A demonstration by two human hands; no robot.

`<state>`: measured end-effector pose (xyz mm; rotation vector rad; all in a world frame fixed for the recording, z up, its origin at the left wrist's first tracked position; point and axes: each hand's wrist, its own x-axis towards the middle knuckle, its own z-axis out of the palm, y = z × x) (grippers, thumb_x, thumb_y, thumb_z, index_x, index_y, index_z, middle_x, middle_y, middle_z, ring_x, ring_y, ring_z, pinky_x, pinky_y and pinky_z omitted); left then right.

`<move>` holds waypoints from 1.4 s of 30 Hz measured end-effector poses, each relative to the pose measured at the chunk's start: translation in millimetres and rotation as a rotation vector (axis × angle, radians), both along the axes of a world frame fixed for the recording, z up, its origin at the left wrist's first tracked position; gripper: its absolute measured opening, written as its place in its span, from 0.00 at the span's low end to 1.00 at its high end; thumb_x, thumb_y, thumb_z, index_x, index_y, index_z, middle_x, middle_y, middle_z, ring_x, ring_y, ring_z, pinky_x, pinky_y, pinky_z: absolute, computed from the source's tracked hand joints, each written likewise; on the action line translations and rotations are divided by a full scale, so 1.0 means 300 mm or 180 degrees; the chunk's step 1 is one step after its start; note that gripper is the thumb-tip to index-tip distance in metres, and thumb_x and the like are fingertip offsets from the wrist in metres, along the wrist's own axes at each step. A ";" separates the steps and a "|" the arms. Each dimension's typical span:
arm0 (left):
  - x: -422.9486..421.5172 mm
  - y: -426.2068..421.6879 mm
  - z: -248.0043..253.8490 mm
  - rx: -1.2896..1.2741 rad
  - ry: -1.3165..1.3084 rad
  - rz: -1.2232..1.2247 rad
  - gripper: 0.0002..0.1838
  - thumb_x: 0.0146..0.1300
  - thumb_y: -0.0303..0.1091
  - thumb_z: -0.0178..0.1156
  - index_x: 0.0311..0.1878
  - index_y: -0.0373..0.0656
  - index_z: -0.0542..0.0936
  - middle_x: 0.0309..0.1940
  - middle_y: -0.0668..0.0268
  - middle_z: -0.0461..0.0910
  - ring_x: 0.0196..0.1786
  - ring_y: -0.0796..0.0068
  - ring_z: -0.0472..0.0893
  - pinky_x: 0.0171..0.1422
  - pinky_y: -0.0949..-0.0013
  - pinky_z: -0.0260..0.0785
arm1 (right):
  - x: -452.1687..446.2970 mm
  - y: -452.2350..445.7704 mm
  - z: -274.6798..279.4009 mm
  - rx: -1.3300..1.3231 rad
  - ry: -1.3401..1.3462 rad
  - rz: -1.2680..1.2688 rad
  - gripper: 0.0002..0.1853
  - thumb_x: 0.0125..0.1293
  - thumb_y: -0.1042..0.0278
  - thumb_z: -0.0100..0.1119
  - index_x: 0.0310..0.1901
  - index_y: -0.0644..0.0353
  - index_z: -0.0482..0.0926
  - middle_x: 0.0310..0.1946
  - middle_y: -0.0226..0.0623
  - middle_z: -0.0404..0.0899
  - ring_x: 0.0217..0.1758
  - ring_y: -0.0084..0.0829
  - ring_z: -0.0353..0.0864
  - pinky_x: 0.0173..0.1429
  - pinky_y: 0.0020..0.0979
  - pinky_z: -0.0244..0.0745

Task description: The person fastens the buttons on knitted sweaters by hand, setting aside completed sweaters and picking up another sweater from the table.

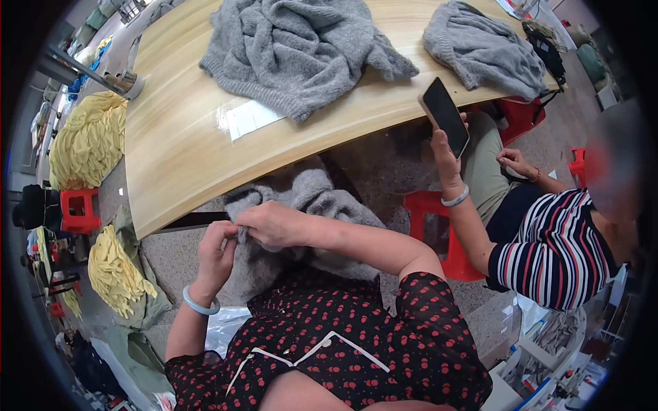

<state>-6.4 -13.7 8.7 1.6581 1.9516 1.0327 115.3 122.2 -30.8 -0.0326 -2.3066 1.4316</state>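
At the far left of the frame, dark curved borders cut off the clutter; beside it, yellow cloth (89, 140) is heaped near a red stool (80, 210). At the table's upper-left corner, a small round container (136, 87) holds thin items too small to identify. Left of centre, the left hand (216, 255) has its fingertips drawn narrowly together; what lies between them is hidden. Touching them, the right hand (271, 225) pinches the edge of a grey knit piece (257, 270), which lies over the lap, partly covered by the forearm. Grey garments (295, 51) lie on the table (178, 137). At right, a co-worker (555, 240), face blurred, holds a phone (445, 116).
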 end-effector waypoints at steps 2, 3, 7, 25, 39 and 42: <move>0.006 0.016 0.012 -0.0004 0.0321 -0.0042 0.09 0.50 0.15 0.55 0.36 0.36 0.73 0.32 0.58 0.74 0.35 0.63 0.75 0.40 0.69 0.68 | -0.002 -0.007 -0.015 0.0025 -0.0003 -0.0088 0.04 0.53 0.73 0.50 0.29 0.64 0.71 0.25 0.49 0.74 0.33 0.52 0.75 0.36 0.45 0.69; 0.004 0.021 0.007 -0.0009 0.0327 -0.0091 0.09 0.50 0.15 0.55 0.36 0.36 0.73 0.32 0.58 0.74 0.35 0.63 0.75 0.40 0.69 0.68 | 0.000 -0.006 -0.020 0.0061 -0.0015 -0.0171 0.04 0.53 0.73 0.50 0.29 0.64 0.71 0.25 0.49 0.74 0.33 0.51 0.75 0.36 0.45 0.69; 0.000 0.023 0.001 -0.0033 0.0376 -0.0003 0.08 0.51 0.16 0.55 0.35 0.36 0.73 0.30 0.58 0.74 0.34 0.62 0.75 0.38 0.68 0.68 | 0.010 -0.006 -0.013 0.0314 -0.0008 -0.0337 0.04 0.52 0.72 0.50 0.27 0.64 0.72 0.26 0.48 0.75 0.33 0.50 0.76 0.36 0.44 0.71; 0.006 0.050 -0.084 0.0447 0.0885 0.0625 0.06 0.51 0.17 0.53 0.33 0.36 0.72 0.27 0.54 0.71 0.33 0.55 0.73 0.37 0.61 0.66 | -0.040 -0.022 -0.050 0.0830 0.0438 -0.1005 0.03 0.50 0.72 0.51 0.25 0.61 0.68 0.21 0.44 0.72 0.27 0.46 0.75 0.30 0.40 0.71; -0.003 0.014 -0.038 0.0465 -0.1855 0.0864 0.10 0.60 0.23 0.53 0.44 0.34 0.76 0.37 0.63 0.79 0.39 0.79 0.77 0.43 0.76 0.70 | -0.003 -0.006 0.024 -0.0650 -0.0267 -0.0977 0.10 0.53 0.84 0.50 0.38 0.64 0.74 0.26 0.26 0.73 0.28 0.14 0.68 0.32 0.18 0.66; -0.068 0.028 -0.046 0.0461 -0.1183 0.0270 0.11 0.58 0.24 0.56 0.44 0.37 0.78 0.35 0.62 0.79 0.37 0.76 0.79 0.41 0.76 0.70 | -0.003 -0.014 0.045 -0.0774 -0.0345 -0.0755 0.13 0.52 0.86 0.48 0.40 0.63 0.73 0.29 0.26 0.72 0.30 0.13 0.67 0.34 0.16 0.64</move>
